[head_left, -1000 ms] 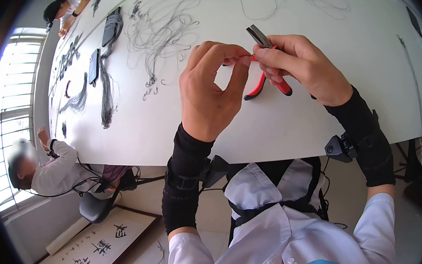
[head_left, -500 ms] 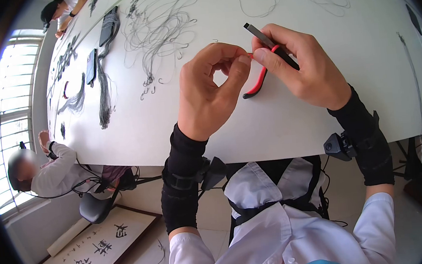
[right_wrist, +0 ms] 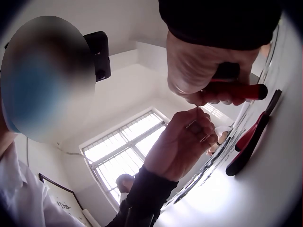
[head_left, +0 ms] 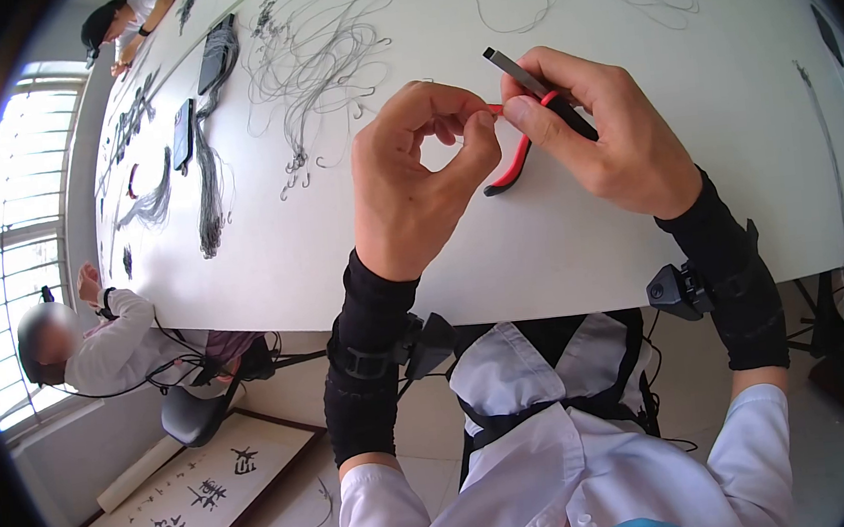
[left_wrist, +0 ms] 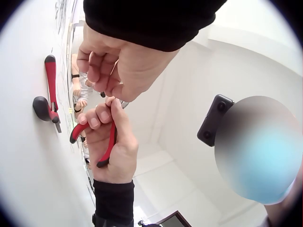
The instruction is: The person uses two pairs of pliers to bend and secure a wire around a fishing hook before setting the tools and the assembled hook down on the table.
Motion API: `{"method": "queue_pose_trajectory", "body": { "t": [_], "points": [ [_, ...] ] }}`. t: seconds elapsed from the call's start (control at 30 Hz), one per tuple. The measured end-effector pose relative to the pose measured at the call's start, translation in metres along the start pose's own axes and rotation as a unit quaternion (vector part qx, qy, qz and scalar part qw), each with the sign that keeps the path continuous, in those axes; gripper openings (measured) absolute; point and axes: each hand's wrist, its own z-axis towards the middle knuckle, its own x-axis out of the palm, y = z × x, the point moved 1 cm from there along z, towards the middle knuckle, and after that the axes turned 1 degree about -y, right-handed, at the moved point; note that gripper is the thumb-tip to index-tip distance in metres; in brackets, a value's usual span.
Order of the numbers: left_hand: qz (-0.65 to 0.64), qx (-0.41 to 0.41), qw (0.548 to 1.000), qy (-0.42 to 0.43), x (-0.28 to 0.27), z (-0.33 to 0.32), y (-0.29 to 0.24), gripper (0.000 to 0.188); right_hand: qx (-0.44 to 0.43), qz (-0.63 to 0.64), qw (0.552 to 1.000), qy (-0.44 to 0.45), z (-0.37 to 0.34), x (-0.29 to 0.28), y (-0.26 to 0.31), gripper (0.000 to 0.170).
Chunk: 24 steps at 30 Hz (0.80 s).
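My left hand brings thumb and forefinger together on a thin wire-like piece; its kind I cannot tell, as the fingertips cover most of it. Close beside those fingertips, my right hand grips a pair of pliers with grey metal jaws and red-and-black handles. Its thumb and fingertips almost meet the left fingertips. Under the hands, a second pair of red-and-black pliers lies on the white table, partly hidden in the head view.
Tangled fishing line with several fish hooks spreads across the table. Two phones and dark bundles of line lie at the left. Another person sits left of the table; one more is at the far corner.
The right hand has turned the held pliers, so their jaws show from another side and a black handle now crosses the palm. The left hand has shifted slightly left, still pinching.
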Motion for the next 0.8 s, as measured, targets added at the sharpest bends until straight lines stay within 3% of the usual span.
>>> {"method": "queue_pose_trajectory", "body": {
  "t": [0.23, 0.33, 0.53, 0.8],
  "points": [
    [0.132, 0.084, 0.988, 0.003, 0.000, -0.002, -0.005, 0.010, 0.034, 0.027, 0.999, 0.009, 0.000, -0.001, 0.003, 0.026],
    [0.130, 0.153, 0.978, -0.050, 0.005, 0.000, 0.002, 0.012, 0.064, 0.048, 0.997, 0.023, 0.000, -0.003, 0.006, 0.027],
    [0.246, 0.234, 0.938, -0.073, 0.007, -0.002, -0.001, 0.016, 0.115, 0.084, 0.989, 0.034, -0.001, -0.003, 0.004, 0.030],
    [0.280, 0.266, 0.920, -0.064, 0.006, 0.000, -0.003, 0.019, 0.129, 0.111, 0.985, 0.015, -0.002, 0.001, -0.008, 0.032]
  ]
}}
